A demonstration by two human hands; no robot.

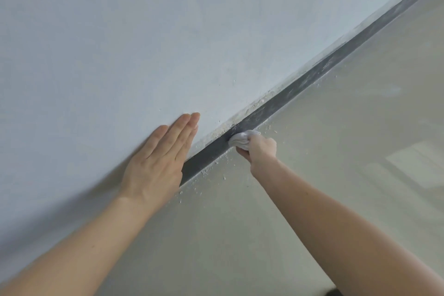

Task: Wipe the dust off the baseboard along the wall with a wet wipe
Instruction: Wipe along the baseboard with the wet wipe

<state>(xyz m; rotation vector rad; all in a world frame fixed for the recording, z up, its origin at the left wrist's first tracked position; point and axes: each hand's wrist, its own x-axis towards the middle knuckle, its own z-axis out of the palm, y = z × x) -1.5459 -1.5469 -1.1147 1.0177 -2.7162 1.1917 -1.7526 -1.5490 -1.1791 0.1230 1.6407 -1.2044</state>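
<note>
The baseboard (300,92) is a dark strip at the foot of the wall (120,43). Its long axis runs from near left to far right across the view. The right hand (260,149) is clamped around a bunched white wet wipe (241,139), fingers curled, and holds the wipe against the face of the baseboard. The left hand (156,163) lies flat on the wall just above the strip, fingers straight and together, holding nothing; it appears to serve as a brace. Only the right hand carries the wipe, so it is the working hand. Between the two hands the strip looks evenly dark. To the far right of the wipe the strip shows pale streaks, and its top edge is crusted with light residue. The uncleaned length therefore lies to the far right of the wipe, in line with the strip. On this basis, the next stroke should run along the long axis toward the far right. White flecks (209,172) lie on the floor (348,151) beside the strip.
</note>
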